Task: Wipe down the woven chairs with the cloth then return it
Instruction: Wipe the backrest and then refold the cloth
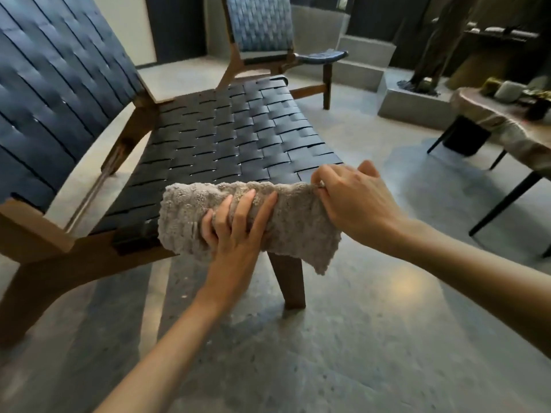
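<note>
A fluffy grey cloth (pixel 298 231) hangs over the front edge of the near woven chair (pixel 226 135), which has dark straps and a wooden frame. My left hand (pixel 235 228) lies on the cloth's middle with fingers curled into the fabric. At the cloth's upper right corner my right hand (pixel 348 198) pinches the edge. A second woven chair (pixel 262 28) stands farther back, facing right.
A low table (pixel 507 126) with dark legs and small items stands at the right. Concrete steps (pixel 366 64) rise behind the far chair. Polished concrete floor (pixel 343 338) spreads in front of the near chair.
</note>
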Motion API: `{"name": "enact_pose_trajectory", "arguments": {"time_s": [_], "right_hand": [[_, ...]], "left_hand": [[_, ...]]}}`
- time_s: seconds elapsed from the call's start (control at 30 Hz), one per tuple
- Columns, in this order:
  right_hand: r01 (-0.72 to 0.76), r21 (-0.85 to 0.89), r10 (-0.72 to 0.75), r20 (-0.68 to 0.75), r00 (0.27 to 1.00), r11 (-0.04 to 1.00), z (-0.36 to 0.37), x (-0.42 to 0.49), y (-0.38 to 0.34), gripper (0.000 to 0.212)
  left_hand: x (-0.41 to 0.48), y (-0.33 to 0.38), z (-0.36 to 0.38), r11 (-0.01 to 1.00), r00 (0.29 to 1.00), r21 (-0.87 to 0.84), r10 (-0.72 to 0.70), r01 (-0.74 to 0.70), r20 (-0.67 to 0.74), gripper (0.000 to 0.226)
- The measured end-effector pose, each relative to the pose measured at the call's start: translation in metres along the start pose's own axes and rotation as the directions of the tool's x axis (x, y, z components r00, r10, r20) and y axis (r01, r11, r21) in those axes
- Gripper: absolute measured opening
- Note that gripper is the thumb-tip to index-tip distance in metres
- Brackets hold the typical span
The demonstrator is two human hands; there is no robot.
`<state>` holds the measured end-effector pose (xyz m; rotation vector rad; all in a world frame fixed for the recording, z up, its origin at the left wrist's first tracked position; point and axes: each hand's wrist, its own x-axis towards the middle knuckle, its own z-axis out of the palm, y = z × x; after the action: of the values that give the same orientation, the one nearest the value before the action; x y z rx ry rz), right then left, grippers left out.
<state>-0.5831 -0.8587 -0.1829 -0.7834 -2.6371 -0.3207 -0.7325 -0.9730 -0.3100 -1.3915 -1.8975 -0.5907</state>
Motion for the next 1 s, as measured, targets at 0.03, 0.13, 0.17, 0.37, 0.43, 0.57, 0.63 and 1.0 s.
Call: {"name": "enact_pose_trajectory", "arguments": {"time_s": [0.03,0.13,0.17,0.37,0.43,0.57,0.63,1.0], "right_hand": [[-0.020,-0.004,0.020,-0.023,1.000,1.000,-0.001,-0.004,0.007,0.013],[-0.119,0.044,0.123,-0.088,0.989,0.992,-0.002,-0.014,0.031,0.012],[-0.157,0.073,0.164,-0.105,0.981,0.985,-0.002,-0.016,0.039,0.013],[-0.398,0.309,0.428,-0.031,0.903,0.864,0.010,-0.024,0.079,0.019],[-0.431,0.436,0.493,-0.034,0.869,0.790,0.018,-0.025,0.080,0.017],[-0.427,0.586,0.566,-0.067,0.821,0.689,0.028,-0.028,0.073,0.016],[-0.438,0.669,0.609,-0.029,0.792,0.601,0.029,-0.029,0.073,0.016],[-0.082,0.622,0.393,-0.383,0.836,0.779,0.058,-0.045,0.042,0.048]], "left_hand": [[0.006,0.009,0.000,1.000,1.000,-0.022,-0.008,0.009,0.013,0.088],[0.023,0.038,0.003,0.999,1.000,-0.052,-0.007,0.008,0.028,0.085],[0.028,0.047,0.006,0.999,1.000,-0.046,0.001,0.000,0.026,0.083],[0.054,0.098,0.016,1.000,0.999,0.028,-0.011,0.012,-0.030,0.090],[0.056,0.103,0.017,0.998,0.999,0.057,-0.014,0.016,-0.040,0.090],[0.063,0.104,0.017,0.988,0.999,0.150,0.037,-0.030,-0.040,0.086],[0.071,0.102,0.015,0.980,0.996,0.182,0.088,-0.081,-0.029,0.085],[0.053,0.082,0.005,0.979,0.994,0.192,0.084,-0.070,-0.066,0.076]]}}
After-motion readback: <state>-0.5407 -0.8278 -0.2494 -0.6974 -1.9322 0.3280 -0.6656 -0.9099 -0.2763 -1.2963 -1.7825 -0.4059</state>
